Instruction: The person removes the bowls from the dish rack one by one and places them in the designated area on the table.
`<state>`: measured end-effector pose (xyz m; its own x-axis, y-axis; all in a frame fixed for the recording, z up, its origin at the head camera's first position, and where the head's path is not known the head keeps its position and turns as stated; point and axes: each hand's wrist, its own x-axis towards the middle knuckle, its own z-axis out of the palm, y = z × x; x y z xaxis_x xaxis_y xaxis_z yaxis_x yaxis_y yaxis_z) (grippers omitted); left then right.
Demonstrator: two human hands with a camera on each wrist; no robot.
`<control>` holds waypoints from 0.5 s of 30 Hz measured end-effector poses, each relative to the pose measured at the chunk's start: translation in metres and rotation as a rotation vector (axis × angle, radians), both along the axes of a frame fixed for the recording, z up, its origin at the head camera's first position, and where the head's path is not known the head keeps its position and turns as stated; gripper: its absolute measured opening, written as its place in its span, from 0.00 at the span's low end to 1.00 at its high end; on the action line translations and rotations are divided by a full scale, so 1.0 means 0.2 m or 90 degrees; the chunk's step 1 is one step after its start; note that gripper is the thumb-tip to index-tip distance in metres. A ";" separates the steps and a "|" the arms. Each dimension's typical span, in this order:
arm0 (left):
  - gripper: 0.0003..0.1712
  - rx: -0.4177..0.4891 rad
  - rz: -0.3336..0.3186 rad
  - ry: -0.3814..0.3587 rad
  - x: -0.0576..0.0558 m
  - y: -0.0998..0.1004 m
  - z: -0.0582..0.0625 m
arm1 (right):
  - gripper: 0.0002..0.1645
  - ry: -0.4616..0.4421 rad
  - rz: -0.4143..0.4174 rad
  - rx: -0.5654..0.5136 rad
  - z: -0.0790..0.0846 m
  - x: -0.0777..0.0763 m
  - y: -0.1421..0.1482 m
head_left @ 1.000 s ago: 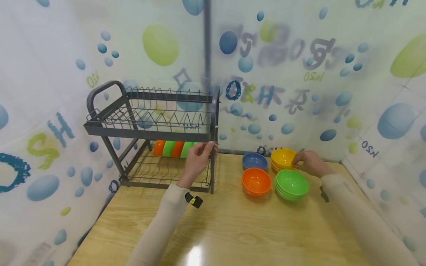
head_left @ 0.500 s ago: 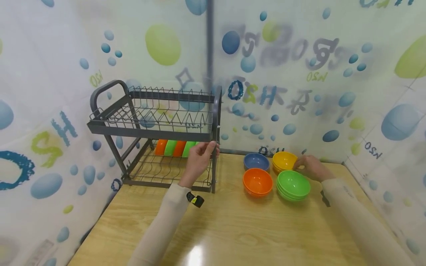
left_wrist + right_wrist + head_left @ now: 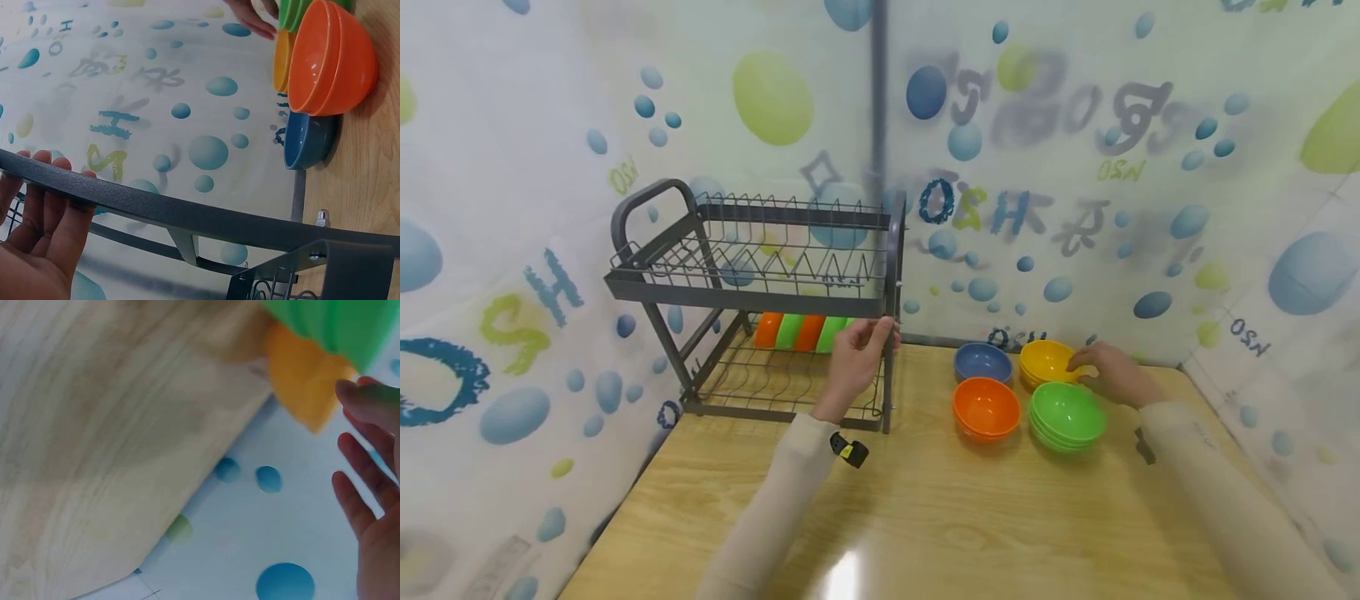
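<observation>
My left hand grips the right front post of a dark two-tier dish rack. In the left wrist view its fingertips show over the bar's far side. At the right, my right hand pinches the rim of the top yellow bowl in a small stack. The right wrist view is blurred, with thumb and forefinger at the edge of the yellow bowl and the other fingers extended. Near it stand stacked green bowls, stacked orange bowls and a blue bowl.
Several orange and green bowls stand tilted in a row on the rack's lower tier. The upper tier is bare wire. All stands on a wooden table, with patterned curtains behind and at the sides.
The head view has shifted slightly, so everything sits a little farther right. My right hand stays at the yellow bowl's rim, and my left hand keeps hold of the rack.
</observation>
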<state>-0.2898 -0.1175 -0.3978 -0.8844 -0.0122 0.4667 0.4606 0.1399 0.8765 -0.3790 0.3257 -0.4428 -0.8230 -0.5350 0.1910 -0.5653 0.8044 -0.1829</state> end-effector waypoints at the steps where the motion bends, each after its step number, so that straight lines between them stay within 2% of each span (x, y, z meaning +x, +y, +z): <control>1: 0.19 0.000 0.000 0.004 0.00 0.01 0.00 | 0.11 0.008 -0.008 -0.005 0.01 0.01 0.00; 8: 0.19 0.015 -0.008 0.022 -0.01 0.03 -0.02 | 0.20 0.057 -0.048 -0.090 0.10 0.15 -0.07; 15: 0.21 0.029 0.002 0.027 -0.02 0.02 -0.04 | 0.29 0.048 -0.063 -0.141 0.14 0.27 -0.27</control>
<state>-0.2940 -0.1143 -0.4051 -0.8639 -0.0370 0.5023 0.4967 0.1022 0.8619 -0.3258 0.2720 -0.4146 -0.8482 -0.3913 0.3569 -0.5047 0.8015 -0.3207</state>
